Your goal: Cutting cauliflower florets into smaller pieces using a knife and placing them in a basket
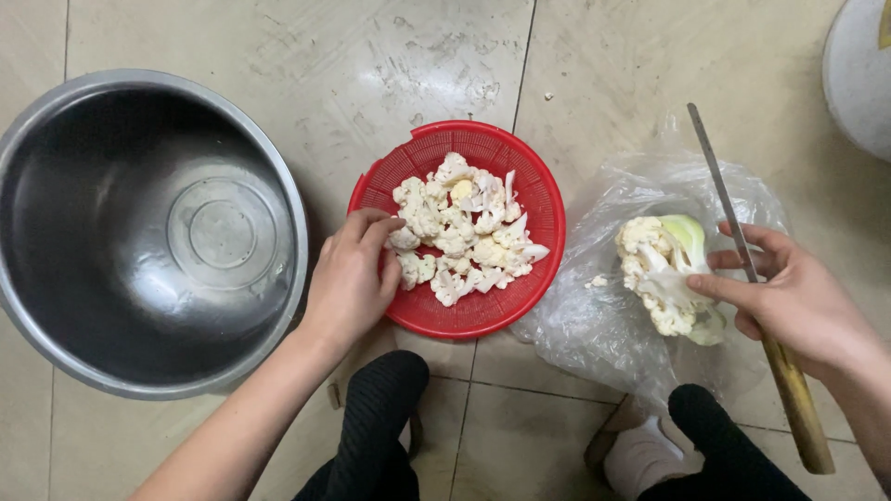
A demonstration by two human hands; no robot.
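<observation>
My left hand (351,278) rests at the left rim of a red plastic colander (548,199), its fingertips touching the white cauliflower florets (459,232) piled inside. My right hand (789,297) grips a long knife (733,223) with a wooden handle, the blade pointing up and away. The right thumb and fingers also touch a cauliflower head (664,269) with a pale green stalk, which lies on a clear plastic bag (594,325).
A large empty steel bowl (148,232) stands on the tiled floor at the left. A white round object (858,74) is at the top right corner. My knees in black trousers and a white shoe (640,459) are at the bottom edge.
</observation>
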